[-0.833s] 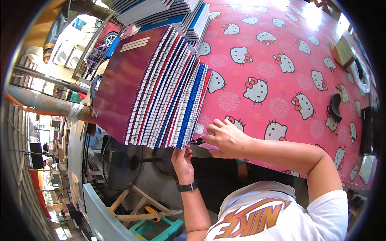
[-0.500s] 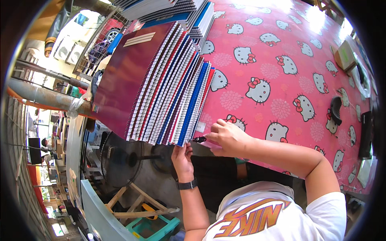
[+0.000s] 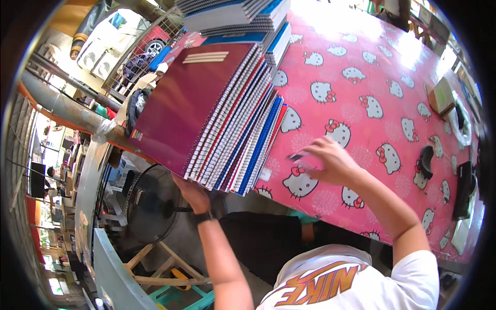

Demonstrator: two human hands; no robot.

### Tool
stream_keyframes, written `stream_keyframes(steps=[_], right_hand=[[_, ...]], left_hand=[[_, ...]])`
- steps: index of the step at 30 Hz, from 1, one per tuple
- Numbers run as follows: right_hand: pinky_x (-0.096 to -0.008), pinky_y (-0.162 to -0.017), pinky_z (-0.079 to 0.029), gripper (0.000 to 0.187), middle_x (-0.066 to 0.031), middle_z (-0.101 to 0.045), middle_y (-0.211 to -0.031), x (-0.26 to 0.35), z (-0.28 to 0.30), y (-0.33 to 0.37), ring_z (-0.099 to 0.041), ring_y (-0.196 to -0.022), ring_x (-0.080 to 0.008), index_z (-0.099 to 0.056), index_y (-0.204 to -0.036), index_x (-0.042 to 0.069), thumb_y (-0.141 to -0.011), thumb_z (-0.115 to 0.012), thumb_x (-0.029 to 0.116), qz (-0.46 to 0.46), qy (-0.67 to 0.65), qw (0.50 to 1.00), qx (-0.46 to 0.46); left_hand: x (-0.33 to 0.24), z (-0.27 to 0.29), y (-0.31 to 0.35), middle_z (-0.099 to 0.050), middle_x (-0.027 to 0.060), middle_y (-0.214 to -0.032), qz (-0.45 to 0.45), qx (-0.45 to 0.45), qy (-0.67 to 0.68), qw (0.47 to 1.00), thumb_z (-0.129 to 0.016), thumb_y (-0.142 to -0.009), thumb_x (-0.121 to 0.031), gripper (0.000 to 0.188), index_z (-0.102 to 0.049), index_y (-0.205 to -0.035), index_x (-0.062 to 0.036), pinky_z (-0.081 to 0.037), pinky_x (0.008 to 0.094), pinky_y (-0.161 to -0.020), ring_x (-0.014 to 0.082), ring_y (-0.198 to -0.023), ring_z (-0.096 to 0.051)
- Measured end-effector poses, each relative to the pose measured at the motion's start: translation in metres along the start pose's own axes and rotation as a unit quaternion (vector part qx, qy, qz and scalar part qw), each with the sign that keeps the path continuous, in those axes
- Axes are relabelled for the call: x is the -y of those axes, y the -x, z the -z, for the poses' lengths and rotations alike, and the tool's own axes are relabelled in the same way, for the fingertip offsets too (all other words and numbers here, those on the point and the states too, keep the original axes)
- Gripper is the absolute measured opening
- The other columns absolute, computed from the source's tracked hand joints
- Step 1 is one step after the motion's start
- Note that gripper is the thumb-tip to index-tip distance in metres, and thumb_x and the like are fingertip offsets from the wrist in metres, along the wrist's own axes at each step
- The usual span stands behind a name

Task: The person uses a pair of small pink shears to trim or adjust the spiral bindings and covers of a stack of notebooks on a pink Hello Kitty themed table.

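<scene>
A tall stack of spiral-bound notebooks (image 3: pixel 191 108) lies at the table's near left edge, a maroon cover on top and white, red and blue coils fanned along its right side. My left hand (image 3: pixel 194 197) is at the stack's near edge, by the lower left corner; its fingertips are hidden by the notebooks. Over the table, right of the stack, hovers my right hand (image 3: pixel 330 163), fingers bent around a small dark tool (image 3: pixel 296 156) whose exact kind is blurred. This hand is apart from the notebooks.
More coil-bound books (image 3: pixel 237 18) are piled behind the stack. The pink cat-print table (image 3: pixel 336 201) carries a curved black object (image 3: pixel 425 162) and a box (image 3: pixel 443 96) at the right. Below the left edge stand a black fan (image 3: pixel 155 204) and a wooden frame (image 3: pixel 170 279).
My right hand has drawn back from the coils, to the right and up over the table, with the small tool. My left hand has slid left along the stack's near edge.
</scene>
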State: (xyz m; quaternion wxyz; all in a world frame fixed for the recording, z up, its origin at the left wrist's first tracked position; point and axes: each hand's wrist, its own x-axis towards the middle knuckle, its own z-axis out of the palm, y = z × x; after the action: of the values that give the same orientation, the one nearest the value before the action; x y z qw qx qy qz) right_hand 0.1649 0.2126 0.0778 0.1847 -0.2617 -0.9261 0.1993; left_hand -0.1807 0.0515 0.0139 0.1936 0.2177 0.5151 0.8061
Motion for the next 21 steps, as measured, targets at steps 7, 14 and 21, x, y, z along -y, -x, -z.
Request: stream_keyframes(steps=[7,14,21], right_hand=[[-0.0435,-0.091,-0.041,0.052,-0.0094,-0.055,-0.110,-0.072,0.030,0.085,-0.049,-0.108,-0.0296,-0.058,-0.113,0.009,-0.064,-0.074,0.017,-0.203,0.122,0.958,-0.162],[-0.0394,-0.100,-0.038,0.047,-0.0132,-0.053,-0.121,-0.014,0.001,0.035,-0.049,-0.116,-0.0275,-0.055,-0.121,0.011,-0.076,-0.070,0.015,-0.091,-0.159,0.968,-0.171],[-0.0314,-0.100,-0.039,0.049,-0.0119,-0.048,-0.132,0.011,-0.060,-0.028,-0.048,-0.119,-0.0195,-0.041,-0.134,0.000,-0.094,-0.056,0.023,-0.162,-0.621,0.767,-0.019]], left_hand=[[0.041,0.096,-0.090,-0.048,0.0119,-0.129,0.083,0.096,0.128,0.984,-0.041,-0.099,-0.037,0.053,-0.029,-0.139,-0.0036,-0.041,0.0394,-0.098,0.0264,-0.116,-0.050],[0.059,0.070,-0.098,-0.045,0.0068,-0.133,0.130,0.126,0.135,0.974,-0.036,-0.099,-0.045,0.057,-0.031,-0.140,-0.0056,-0.037,0.0356,-0.101,0.0234,-0.120,-0.045],[0.029,0.014,-0.033,-0.042,0.0090,-0.139,0.087,0.072,0.110,0.988,-0.033,-0.099,-0.041,0.054,-0.033,-0.139,-0.0053,-0.032,0.0400,-0.104,0.0247,-0.126,-0.041]])
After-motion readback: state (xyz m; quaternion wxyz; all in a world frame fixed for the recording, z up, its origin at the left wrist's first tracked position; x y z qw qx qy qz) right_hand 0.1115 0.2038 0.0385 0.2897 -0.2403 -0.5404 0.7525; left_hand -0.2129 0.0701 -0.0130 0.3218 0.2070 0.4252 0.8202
